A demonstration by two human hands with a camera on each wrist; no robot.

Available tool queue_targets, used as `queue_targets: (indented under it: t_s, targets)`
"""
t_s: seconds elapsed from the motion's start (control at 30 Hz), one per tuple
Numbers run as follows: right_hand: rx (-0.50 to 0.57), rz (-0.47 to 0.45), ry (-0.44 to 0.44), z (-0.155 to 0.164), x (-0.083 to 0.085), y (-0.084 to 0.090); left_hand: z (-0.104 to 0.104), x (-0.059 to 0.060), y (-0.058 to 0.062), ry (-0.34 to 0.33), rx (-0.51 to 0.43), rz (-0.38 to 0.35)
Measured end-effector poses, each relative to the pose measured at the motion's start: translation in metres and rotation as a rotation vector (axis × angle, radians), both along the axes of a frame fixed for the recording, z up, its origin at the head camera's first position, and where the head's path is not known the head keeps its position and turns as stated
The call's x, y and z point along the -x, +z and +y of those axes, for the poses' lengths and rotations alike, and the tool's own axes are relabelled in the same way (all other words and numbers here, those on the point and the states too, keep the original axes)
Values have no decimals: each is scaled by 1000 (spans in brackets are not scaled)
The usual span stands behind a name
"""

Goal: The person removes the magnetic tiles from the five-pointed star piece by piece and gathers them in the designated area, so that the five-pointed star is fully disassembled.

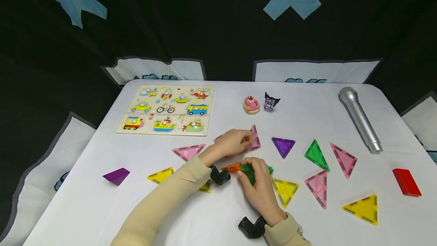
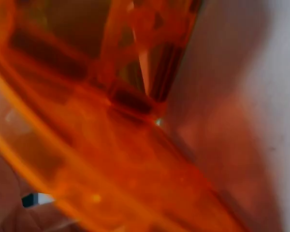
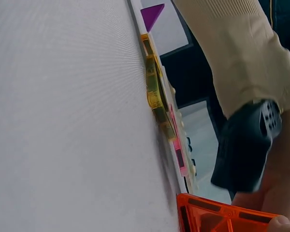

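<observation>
My left hand (image 1: 233, 142) reaches over the middle of the table, its curled fingers pinching a pink triangular magnetic tile (image 1: 254, 139). Another pink tile lies partly under that hand. Closer to the front, my right hand (image 1: 257, 185) grips a green magnetic tile (image 1: 248, 172). An orange tile (image 1: 231, 167) adjoins the green one on its left; whether they are joined I cannot tell. Orange translucent plastic (image 2: 121, 154) fills much of the left wrist view, blurred. In the right wrist view an orange tile (image 3: 222, 215) stands at the bottom, a thumb against its edge.
Loose tiles lie around: purple (image 1: 283, 146), green (image 1: 315, 156), pink (image 1: 344, 160) and yellow (image 1: 363, 210). A vehicle puzzle board (image 1: 165, 111) is at back left. Two small figurines (image 1: 251, 105) stand at the back, a silver microphone (image 1: 361, 120) and red block (image 1: 407, 182) at right.
</observation>
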State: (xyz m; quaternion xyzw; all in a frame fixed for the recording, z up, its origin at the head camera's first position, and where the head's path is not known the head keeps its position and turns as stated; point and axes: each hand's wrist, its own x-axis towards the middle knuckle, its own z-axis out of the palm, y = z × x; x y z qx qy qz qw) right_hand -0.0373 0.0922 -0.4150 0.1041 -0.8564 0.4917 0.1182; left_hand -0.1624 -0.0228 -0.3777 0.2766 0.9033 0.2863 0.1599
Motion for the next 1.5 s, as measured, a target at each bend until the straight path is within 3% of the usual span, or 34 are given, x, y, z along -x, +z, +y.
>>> queue_targets:
  t_s: [0.07,0.2,0.37,0.5,0.6,0.7,0.87,1.0,1.13,1.5]
  targets:
    - [-5,-2,-4,-1,0,0,-4,-4,4,29,41,52]
    - [-6,-18,-8,-1,1,3,-20,-16,17,148,38,62]
    - [-3,-39,-9,-1,2,5,-47,-48,31,265,36,49]
    - [4,-15,-8,1,1,5,-57,-75,27,203,-42,-127]
    - [16,3,-4,3,1,5,-55,-86,18,135,-131,-221]
    - [21,5,-3,5,1,5,-51,-88,10,149,-195,-225]
    - [15,11,19,4,0,4,-51,-90,0,266,-274,-216]
    - [9,8,43,3,-1,4,-53,-92,-6,336,-311,-154]
    - [-15,5,76,1,-3,5,-58,-93,-9,357,-330,-120]
    - [-18,-101,28,3,-4,14,-78,-92,-13,430,-350,-205]
